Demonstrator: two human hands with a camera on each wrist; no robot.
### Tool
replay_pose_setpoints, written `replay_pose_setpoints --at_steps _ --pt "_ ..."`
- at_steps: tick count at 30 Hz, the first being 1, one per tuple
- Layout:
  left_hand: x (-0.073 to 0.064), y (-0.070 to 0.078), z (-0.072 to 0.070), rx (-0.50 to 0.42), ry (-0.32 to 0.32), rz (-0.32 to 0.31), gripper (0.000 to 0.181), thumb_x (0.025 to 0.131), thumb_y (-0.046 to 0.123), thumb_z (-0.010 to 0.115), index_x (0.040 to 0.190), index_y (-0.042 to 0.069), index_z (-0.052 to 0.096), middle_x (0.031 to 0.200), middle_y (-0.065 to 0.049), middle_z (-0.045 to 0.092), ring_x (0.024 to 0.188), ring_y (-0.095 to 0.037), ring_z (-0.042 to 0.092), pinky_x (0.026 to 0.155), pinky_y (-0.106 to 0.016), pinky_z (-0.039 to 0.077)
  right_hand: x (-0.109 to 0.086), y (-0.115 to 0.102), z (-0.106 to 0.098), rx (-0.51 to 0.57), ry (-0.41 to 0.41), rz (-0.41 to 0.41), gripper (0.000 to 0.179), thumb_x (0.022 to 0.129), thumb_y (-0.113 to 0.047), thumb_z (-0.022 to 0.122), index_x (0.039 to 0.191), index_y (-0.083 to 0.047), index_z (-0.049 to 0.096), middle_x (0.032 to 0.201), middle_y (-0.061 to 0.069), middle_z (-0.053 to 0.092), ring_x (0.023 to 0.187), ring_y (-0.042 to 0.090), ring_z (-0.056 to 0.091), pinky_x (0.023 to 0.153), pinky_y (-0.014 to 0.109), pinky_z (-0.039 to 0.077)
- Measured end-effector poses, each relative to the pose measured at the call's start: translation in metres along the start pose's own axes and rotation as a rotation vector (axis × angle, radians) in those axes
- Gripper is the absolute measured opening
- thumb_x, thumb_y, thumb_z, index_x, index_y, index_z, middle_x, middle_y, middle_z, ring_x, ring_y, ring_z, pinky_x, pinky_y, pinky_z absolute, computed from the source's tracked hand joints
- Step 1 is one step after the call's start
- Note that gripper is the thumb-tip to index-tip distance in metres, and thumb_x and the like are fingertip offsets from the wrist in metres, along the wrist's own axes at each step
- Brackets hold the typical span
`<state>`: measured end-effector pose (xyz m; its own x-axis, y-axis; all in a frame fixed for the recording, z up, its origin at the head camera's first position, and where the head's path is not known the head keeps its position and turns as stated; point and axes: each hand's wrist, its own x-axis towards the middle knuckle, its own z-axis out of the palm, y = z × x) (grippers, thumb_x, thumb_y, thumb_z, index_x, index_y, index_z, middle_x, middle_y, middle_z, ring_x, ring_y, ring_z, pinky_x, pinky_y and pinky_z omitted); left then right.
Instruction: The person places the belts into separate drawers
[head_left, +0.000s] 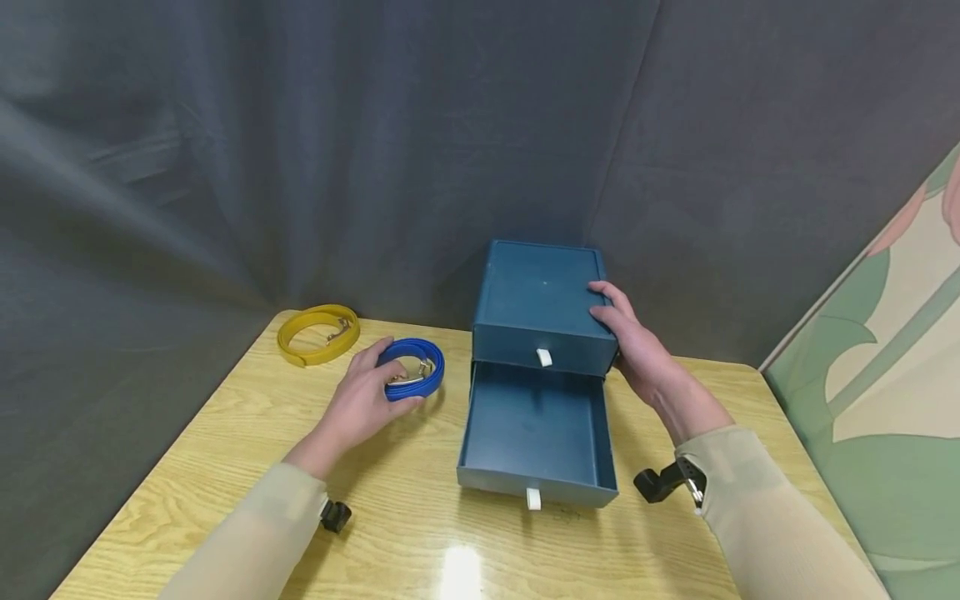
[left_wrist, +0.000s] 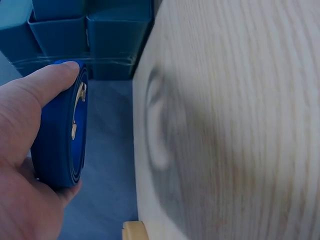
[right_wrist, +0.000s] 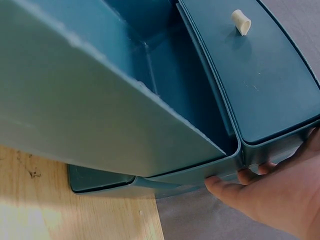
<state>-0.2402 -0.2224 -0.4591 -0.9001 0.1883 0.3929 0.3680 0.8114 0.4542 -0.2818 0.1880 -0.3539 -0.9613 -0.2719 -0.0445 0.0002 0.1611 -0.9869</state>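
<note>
My left hand (head_left: 367, 392) holds a coiled blue strap (head_left: 437, 367) with metal clips by its rim, between the thumb and fingers. In the left wrist view the blue strap (left_wrist: 55, 140) is on edge, raised off the table, its shadow below. A dark teal drawer box (head_left: 540, 283) stands right of it, its lower drawer (head_left: 532, 433) pulled out with nothing visible inside. The upper drawer is closed. My right hand (head_left: 637, 350) rests on the box's right side, fingertips over the top edge. The right wrist view shows that hand (right_wrist: 275, 200) against the box's side wall.
A coiled yellow strap (head_left: 296, 333) with a metal clip lies at the table's back left corner. White pull tabs (head_left: 533, 499) are on the drawer fronts. A dark grey curtain (head_left: 375, 167) hangs behind the wooden table (head_left: 405, 533), and a patterned panel (head_left: 900, 367) stands at right.
</note>
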Motion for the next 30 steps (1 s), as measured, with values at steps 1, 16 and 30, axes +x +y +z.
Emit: replay_pose_setpoints --at_steps 1,16,30 --pt "-0.001 0.002 0.0 0.002 0.0 0.004 0.04 0.087 0.032 0.098 0.112 0.008 0.078 0.169 -0.028 0.041 0.153 -0.052 0.039 0.115 -0.069 0.045 0.0 0.0 0.0 -0.002 0.0 0.002 0.058 0.117 -0.046 0.042 0.171 -0.043 0.02 0.181 0.003 -0.013 0.161 0.044 0.003 0.128 0.069 0.012" --pt "-0.02 0.025 -0.017 0.007 0.023 0.012 0.037 0.086 0.034 0.099 0.108 0.014 0.078 0.169 -0.023 0.043 0.153 -0.048 0.039 0.113 -0.068 0.048 0.005 0.003 0.001 -0.002 -0.007 -0.019 0.059 0.117 -0.045 0.042 0.171 -0.041 0.019 0.181 0.004 -0.012 0.16 0.042 0.004 0.126 0.068 0.016" --pt "-0.041 0.049 -0.038 -0.044 0.035 0.047 0.033 0.084 0.031 0.101 0.104 0.018 0.078 0.17 -0.019 0.045 0.152 -0.047 0.041 0.106 -0.065 0.054 0.006 0.003 0.0 0.009 0.0 -0.025 0.058 0.117 -0.044 0.042 0.171 -0.04 0.021 0.18 0.004 -0.011 0.16 0.042 0.004 0.126 0.067 0.016"
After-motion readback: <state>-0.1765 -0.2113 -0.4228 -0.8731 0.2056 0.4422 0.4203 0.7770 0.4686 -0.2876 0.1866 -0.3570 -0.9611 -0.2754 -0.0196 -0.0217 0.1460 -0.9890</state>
